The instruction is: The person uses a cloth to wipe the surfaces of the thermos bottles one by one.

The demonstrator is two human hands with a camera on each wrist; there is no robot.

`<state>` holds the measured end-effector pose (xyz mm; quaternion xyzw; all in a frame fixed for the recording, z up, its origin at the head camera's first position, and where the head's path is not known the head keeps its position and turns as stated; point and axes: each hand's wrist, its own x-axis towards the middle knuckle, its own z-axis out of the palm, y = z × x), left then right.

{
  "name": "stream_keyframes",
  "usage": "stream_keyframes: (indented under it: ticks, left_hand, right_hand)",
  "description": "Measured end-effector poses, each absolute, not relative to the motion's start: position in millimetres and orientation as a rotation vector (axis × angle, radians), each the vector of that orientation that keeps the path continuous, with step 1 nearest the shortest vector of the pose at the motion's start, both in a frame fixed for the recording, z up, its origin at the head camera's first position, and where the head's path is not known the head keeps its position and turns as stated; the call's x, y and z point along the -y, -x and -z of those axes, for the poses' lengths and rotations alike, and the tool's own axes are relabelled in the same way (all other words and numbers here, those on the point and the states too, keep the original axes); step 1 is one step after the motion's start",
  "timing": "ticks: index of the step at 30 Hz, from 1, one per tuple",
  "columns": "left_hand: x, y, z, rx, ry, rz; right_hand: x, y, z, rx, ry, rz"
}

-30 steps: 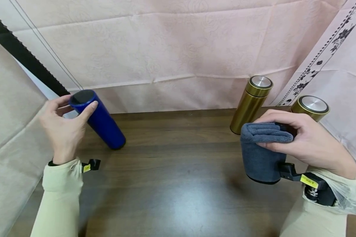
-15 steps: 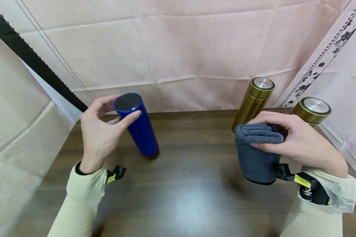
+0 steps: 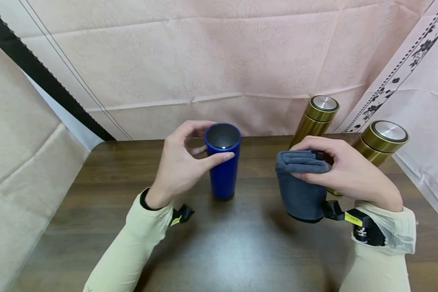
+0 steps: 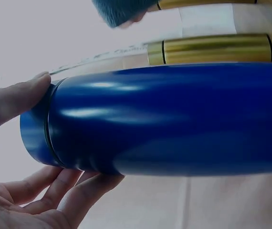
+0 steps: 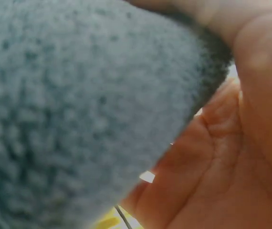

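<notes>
My left hand (image 3: 180, 164) grips a glossy blue thermos (image 3: 224, 176) near its dark top, thumb in front and fingers behind. The thermos stands nearly upright in the middle of the head view, its base close to the tabletop. In the left wrist view, the thermos (image 4: 164, 121) spans the frame, with a dark seam below its lid. My right hand (image 3: 350, 172) pinches a folded grey-blue towel (image 3: 301, 194) by its upper edge, to the right of the thermos. That towel (image 5: 88, 109) fills much of the right wrist view, blurred, beside my palm.
Two gold thermoses with silver lids stand behind my right hand: one at the back (image 3: 315, 117), the other farther right (image 3: 379, 140) and partly hidden by the hand. A pale cloth (image 3: 204, 61) hangs behind the brown wooden table (image 3: 131, 178), with more cloth at both sides.
My left hand has carried the blue thermos rightward from the left side to the middle, and it has become more upright. The right hand and towel have shifted slightly left.
</notes>
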<state>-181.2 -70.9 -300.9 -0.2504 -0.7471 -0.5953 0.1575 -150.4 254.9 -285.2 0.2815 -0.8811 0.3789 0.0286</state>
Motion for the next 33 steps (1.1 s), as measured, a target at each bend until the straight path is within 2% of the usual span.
stream_keyframes:
  ticks: [12,27,33]
  left_hand:
    - [53,183,312,2.219,0.791,1.706]
    - [57,187,316,2.319,0.842,1.593]
    - [60,186,314,2.331,0.898,1.475]
  right_hand:
    - [-243,161,291,2.780,-0.812,-1.191]
    - [-233,171,300,2.747,-0.655,-1.463]
    - [-226,174,306,2.783,-0.397,-1.638]
